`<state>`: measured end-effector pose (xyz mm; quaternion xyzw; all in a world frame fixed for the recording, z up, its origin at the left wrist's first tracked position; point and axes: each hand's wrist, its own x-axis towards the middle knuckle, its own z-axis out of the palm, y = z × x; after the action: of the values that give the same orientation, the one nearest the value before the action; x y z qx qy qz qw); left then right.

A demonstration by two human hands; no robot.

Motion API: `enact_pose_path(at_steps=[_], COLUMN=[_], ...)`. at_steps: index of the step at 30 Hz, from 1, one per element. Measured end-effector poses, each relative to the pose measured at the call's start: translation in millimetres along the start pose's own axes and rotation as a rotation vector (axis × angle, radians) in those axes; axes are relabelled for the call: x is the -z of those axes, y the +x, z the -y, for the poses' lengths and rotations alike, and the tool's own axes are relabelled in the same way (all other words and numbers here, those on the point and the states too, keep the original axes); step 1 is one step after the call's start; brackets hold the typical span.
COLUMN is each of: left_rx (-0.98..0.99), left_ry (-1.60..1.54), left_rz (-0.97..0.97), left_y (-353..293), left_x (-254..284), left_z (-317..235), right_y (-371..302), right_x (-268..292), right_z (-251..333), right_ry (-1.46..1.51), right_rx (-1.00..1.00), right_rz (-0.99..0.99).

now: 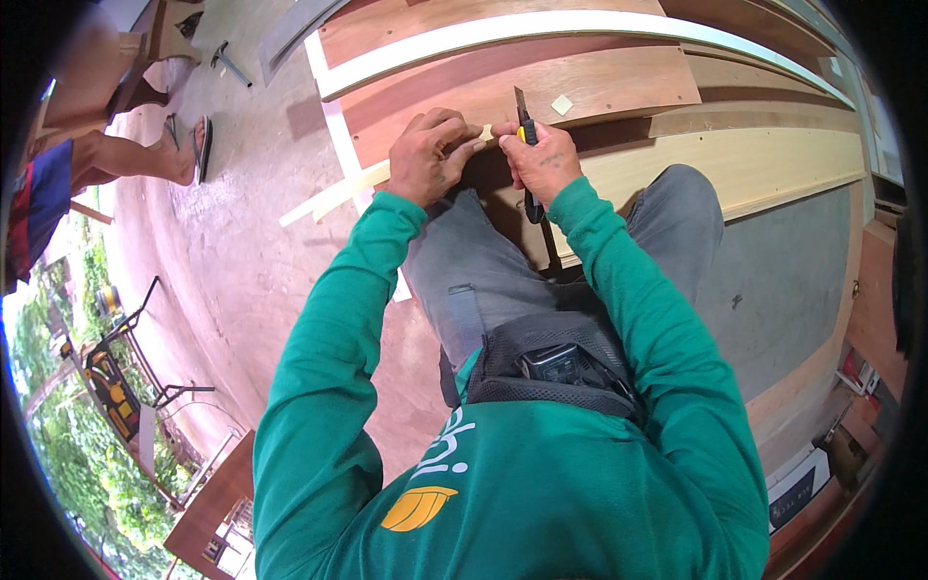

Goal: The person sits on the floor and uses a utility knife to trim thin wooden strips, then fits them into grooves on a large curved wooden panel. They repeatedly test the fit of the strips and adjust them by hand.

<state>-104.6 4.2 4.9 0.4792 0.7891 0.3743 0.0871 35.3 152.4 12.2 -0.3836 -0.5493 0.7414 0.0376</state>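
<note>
My right hand is closed around a black and yellow utility knife, its blade out and pointing away from me. The fingertips of my left hand pinch a thin pale strip, close to my right fingertips. Pale strip lengths also show to the left of that hand; whether they are one piece with the pinched end is hidden. A small pale square lies on the reddish plywood panel just beyond the knife.
A long white-edged board crosses the far side. A pale plywood board lies at the right by my knee. On the floor at far left is a hammer, near another person's sandaled foot. A table saw stands at the left edge.
</note>
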Motion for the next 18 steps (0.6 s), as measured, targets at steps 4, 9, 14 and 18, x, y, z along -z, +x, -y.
enact_pose_path(at_steps=[4,9,14,18], left_rx=[-0.003,0.008,0.000,-0.009], left_ry=[-0.002,0.001,0.005,0.016], left_rz=[-0.003,0.007,0.018,0.023], left_y=[0.7,1.1,2.2,3.3], left_x=[0.8,1.3,1.8,1.5], left_z=[-0.1,-0.6,0.1,1.1], right_y=[1.6,2.5,3.1,6.0], right_x=[1.1,-0.7,1.2,3.4], right_z=[-1.7,-4.4,-7.1,-13.3], right_ry=[-0.013,-0.034,-0.042,-0.054], right_rx=[-0.001,0.038,0.032,0.092], right_rz=[-0.009,-0.047,-0.022,0.000])
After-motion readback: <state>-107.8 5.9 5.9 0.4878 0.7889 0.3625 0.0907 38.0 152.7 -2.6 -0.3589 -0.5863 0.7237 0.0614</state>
